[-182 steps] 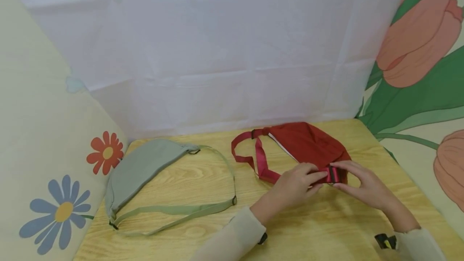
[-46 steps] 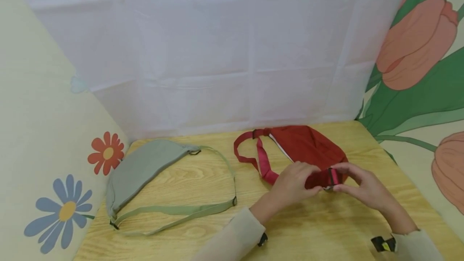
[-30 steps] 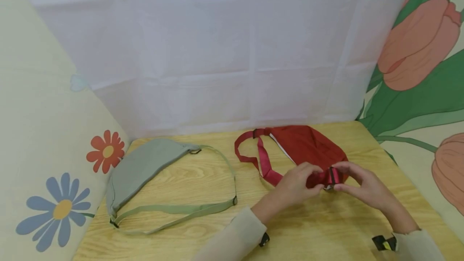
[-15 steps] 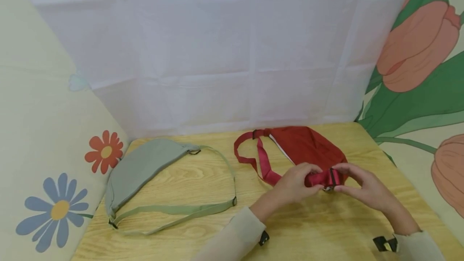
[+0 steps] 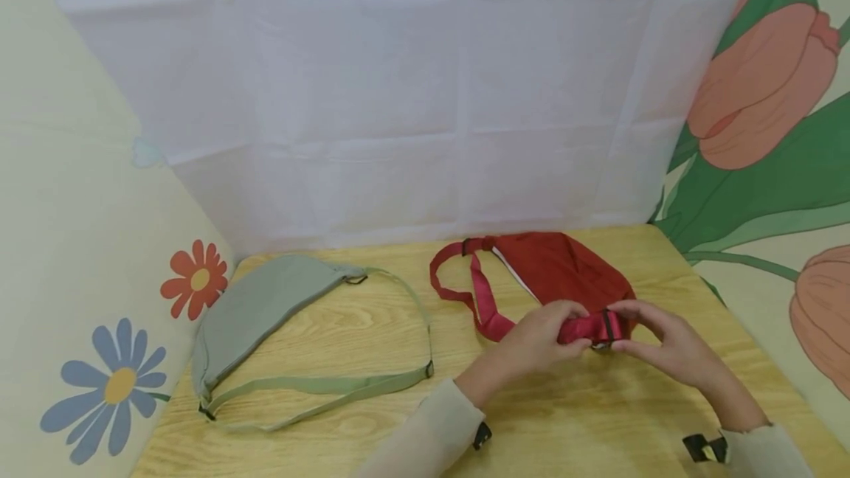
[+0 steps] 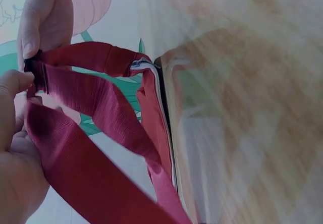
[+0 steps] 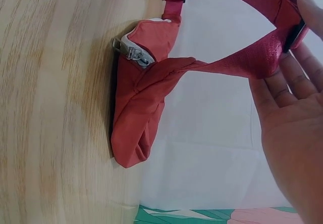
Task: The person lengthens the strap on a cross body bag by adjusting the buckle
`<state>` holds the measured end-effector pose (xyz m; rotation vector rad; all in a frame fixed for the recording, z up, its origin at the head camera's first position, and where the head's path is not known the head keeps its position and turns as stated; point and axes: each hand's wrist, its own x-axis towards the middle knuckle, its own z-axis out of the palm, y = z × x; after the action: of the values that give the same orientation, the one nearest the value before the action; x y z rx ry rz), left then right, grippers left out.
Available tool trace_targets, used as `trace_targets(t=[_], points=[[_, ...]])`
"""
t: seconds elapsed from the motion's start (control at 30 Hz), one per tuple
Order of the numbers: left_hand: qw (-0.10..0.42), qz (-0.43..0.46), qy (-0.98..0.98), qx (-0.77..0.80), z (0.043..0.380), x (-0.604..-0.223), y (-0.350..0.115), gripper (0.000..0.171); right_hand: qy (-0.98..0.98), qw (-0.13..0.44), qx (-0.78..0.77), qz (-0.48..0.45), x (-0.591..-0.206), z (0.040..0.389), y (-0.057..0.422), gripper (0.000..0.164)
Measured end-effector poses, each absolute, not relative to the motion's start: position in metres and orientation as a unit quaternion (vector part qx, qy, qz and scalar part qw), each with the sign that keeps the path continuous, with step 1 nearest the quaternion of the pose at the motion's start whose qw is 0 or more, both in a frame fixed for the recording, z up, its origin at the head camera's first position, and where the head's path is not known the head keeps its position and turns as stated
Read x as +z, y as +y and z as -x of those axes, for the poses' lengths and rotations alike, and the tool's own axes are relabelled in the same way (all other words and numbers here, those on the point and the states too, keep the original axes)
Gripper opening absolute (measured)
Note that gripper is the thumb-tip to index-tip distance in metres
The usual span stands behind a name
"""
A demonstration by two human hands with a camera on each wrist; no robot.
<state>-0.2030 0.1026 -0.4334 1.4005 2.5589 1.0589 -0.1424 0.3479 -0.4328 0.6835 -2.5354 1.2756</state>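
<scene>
A red waist bag (image 5: 571, 268) lies at the right of the wooden table, its strap (image 5: 488, 308) looped out on the left. Between both hands, a black strap slider (image 5: 609, 327) is lifted in front of the bag. My left hand (image 5: 534, 341) pinches the red webbing just left of the slider. The right hand (image 5: 674, 341) holds the slider end between thumb and fingers. In the left wrist view, webbing (image 6: 91, 158) runs away from the left fingertips. A metal zipper pull (image 7: 136, 55) shows on the bag in the right wrist view.
A grey-green waist bag (image 5: 259, 316) lies on the left of the table (image 5: 319, 456), its thin green strap (image 5: 332, 383) spread toward the middle. White sheeting (image 5: 358, 94) hangs behind. Flower-patterned panels (image 5: 73, 242) flank both sides.
Earlier the left fingers were up against the slider; now they pinch the webbing slightly left of it, and a bunched loop of strap shows there. The bags have barely moved.
</scene>
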Motion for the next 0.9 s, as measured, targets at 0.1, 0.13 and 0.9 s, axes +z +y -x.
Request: trace_targets(t=[0.1,0.13,0.9], points=[[0.032,-0.464,0.808,0.363,0.2061,-0.4322,0.1010,0.035,-0.867,0.109,0.429,-0.231,-0.4329,0.1424,0.3489,0.047],[0.037,-0.466,0.803,0.370,0.2070,-0.4319,0.1007,0.035,-0.867,0.109,0.427,-0.230,-0.4329,0.1425,0.3491,0.047],[0.084,-0.421,0.785,0.447,0.2054,-0.4299,0.1054,0.035,-0.870,0.116,0.416,-0.237,-0.4309,0.1419,0.3461,0.048]])
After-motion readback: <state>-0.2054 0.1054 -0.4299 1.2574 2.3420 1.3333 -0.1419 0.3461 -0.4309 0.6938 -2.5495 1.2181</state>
